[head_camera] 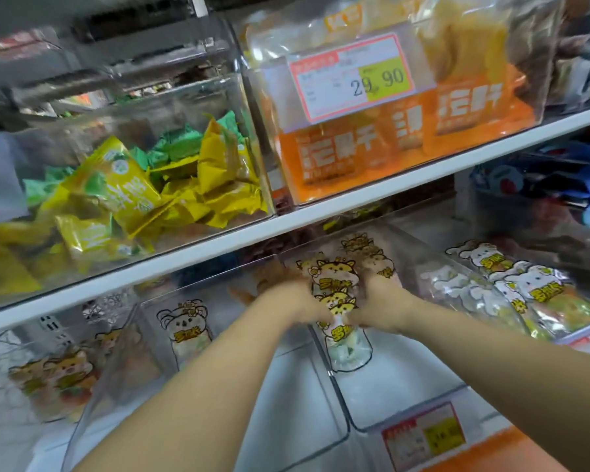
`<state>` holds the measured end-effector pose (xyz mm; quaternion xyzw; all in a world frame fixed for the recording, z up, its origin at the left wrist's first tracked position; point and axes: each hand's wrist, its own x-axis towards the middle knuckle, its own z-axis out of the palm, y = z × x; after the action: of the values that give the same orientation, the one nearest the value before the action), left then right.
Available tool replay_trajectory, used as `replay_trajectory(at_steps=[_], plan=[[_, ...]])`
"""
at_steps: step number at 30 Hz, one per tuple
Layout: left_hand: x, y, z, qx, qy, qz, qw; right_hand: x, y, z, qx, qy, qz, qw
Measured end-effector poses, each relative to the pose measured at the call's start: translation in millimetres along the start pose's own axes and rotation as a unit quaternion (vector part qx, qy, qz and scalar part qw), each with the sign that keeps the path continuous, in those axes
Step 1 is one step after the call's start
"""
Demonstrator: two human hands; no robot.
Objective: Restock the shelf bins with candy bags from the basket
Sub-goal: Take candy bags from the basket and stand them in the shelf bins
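Both my arms reach into a clear plastic shelf bin point(341, 396) on the lower shelf. My left hand point(297, 301) and my right hand point(380, 308) grip a stack of clear candy bags point(336, 287) printed with yellow cartoon cats, one hand on each side. The bags stand upright inside the bin, and one more cat bag point(348, 345) shows below my hands. My fingers are partly hidden behind the bags and blurred. The basket is out of view.
A neighbouring bin point(150, 386) on the left holds a bear-print bag point(189, 327); one on the right holds rabbit-print bags point(525, 284). The white upper shelf edge point(286, 226) hangs close above my hands, carrying bins of yellow-green packets point(143, 195) and orange bags point(389, 137).
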<state>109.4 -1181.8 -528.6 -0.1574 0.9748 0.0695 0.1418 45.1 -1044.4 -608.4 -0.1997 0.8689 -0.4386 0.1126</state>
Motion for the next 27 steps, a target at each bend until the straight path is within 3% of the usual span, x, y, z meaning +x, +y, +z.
replay_trajectory(at_steps=[3, 7, 10, 13, 19, 23, 27], plan=[[13, -4, 2, 0.011, -0.003, -0.023, 1.0, 2, -1, -3, -0.042, 0.002, -0.028, 0.999], [12, -1, 2, -0.031, 0.144, -0.011, 0.989, 4, -3, -5, -0.06, -0.007, -0.036, 0.998], [21, 2, 7, 0.033, 0.087, 0.048, 0.994, 6, 2, 1, -0.052, -0.002, -0.039, 0.998], [32, 2, 11, 0.053, 0.011, 0.034, 0.998, 4, 4, 4, -0.079, 0.035, -0.035, 0.996], [51, 4, 9, 0.134, 0.029, 0.022, 0.99, 1, 17, 8, -0.192, -0.042, 0.036, 0.98], [45, 10, -1, 0.194, 0.079, 0.026, 0.977, 12, 19, 14, -0.197, -0.003, 0.005, 0.98], [44, 7, -3, 0.182, 0.084, 0.016, 0.98, 21, 13, 21, -0.202, 0.057, -0.025, 0.977]])
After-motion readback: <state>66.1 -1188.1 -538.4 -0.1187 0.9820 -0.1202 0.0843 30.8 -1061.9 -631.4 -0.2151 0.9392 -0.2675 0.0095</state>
